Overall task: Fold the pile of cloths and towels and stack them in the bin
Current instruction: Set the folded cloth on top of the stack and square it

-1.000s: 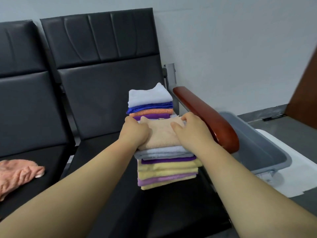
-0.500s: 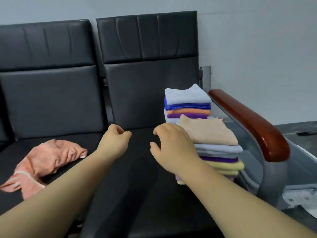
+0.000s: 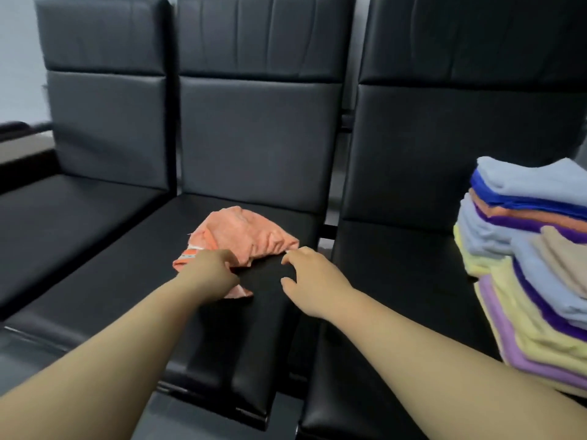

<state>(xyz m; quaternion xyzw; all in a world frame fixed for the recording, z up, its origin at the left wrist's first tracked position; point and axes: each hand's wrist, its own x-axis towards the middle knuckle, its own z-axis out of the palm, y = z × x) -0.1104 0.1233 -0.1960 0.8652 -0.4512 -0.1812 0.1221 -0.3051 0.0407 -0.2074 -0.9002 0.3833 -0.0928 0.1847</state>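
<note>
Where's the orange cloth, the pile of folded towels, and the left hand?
orange cloth (image 3: 244, 231): head view, on its crumpled middle.
pile of folded towels (image 3: 530, 265): head view, on a light blue towel midway up.
left hand (image 3: 211, 269): head view, on the back of the hand.

Away from the folded stack (image 3: 533, 281) they pressed a second ago, both hands are now at the crumpled orange cloth (image 3: 244, 236) on the middle seat (image 3: 260, 328), the left hand (image 3: 211, 271) curling its fingers on its near edge, the right hand (image 3: 309, 277) hovering spread beside its right corner.
</note>
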